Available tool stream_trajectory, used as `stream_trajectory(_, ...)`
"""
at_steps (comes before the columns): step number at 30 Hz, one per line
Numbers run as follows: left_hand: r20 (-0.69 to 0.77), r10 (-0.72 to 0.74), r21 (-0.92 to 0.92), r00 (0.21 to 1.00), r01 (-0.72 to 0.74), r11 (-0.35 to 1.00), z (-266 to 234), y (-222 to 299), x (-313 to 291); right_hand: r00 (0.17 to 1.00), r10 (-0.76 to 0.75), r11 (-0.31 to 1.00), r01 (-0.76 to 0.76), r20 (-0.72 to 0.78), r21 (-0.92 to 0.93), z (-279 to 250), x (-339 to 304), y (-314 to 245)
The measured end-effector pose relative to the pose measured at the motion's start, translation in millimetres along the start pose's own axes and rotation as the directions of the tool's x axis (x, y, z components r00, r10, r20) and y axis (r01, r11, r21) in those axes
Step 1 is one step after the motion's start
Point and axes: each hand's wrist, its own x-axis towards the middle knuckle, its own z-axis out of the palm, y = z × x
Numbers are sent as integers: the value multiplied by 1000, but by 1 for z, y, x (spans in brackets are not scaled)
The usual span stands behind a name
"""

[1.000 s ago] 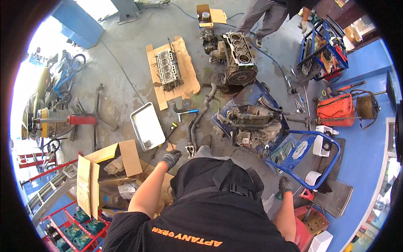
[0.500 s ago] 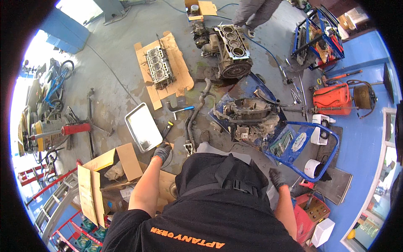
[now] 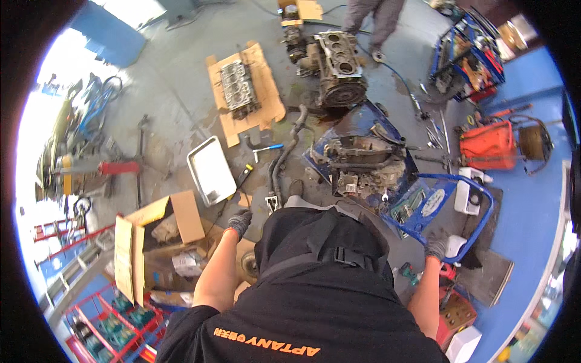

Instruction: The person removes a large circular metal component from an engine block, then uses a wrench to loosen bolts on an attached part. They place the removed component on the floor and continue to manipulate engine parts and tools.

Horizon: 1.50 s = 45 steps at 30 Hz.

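Both my hands wear dark grey gloves. My left hand point(image 3: 239, 222) is held out over the floor with nothing visible in it, its fingers loosely apart. Just beyond it lies a tool with a black and yellow handle point(image 3: 244, 175), beside a white rectangular tray point(image 3: 212, 170). My right hand point(image 3: 435, 246) reaches to the near side of a blue tubular-framed cart point(image 3: 478, 192), close to a white rounded container point(image 3: 455, 246). Blur hides its fingertips, so I cannot tell whether it touches either. On the cart's bed, a case of green-toned tools point(image 3: 407, 207) lies next to a spanner point(image 3: 385, 196).
Ahead stand an engine block point(image 3: 340, 66) and a dirty gearbox housing point(image 3: 363, 156). A cylinder head point(image 3: 238, 88) rests on cardboard. A hose point(image 3: 291, 145) and a blue-handled tool point(image 3: 267, 149) lie on the floor. Another person's legs point(image 3: 376, 27) are at the back.
My right hand has moved right and slightly forward, toward the cart and white container. My left hand has drawn back slightly from the tray and the yellow-handled tool. The whole view has shifted a little.
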Motion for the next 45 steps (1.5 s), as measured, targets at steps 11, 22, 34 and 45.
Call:
stream_trajectory(11, -90, 271, 819, 958, -83, 567, 40, 26, -154, 756, 598, 748, -406, -267, 526, 13, 53, 153)
stream_trajectory(22, 875, 459, 331, 152, -880, -340, 204, 398, -445, 889, -140, 750, 383, 437, -539, 141, 96, 154)
stream_trajectory(34, 930, 363, 174, 58, -939, -295, 272, 396, -518, 938, 93, 819, -264, 335, 510, 148, -61, 47)
stream_trajectory(45, 943, 333, 134, 15, -933, -335, 299, 384, -518, 928, -20, 839, -187, 372, 510, 163, -47, 50)
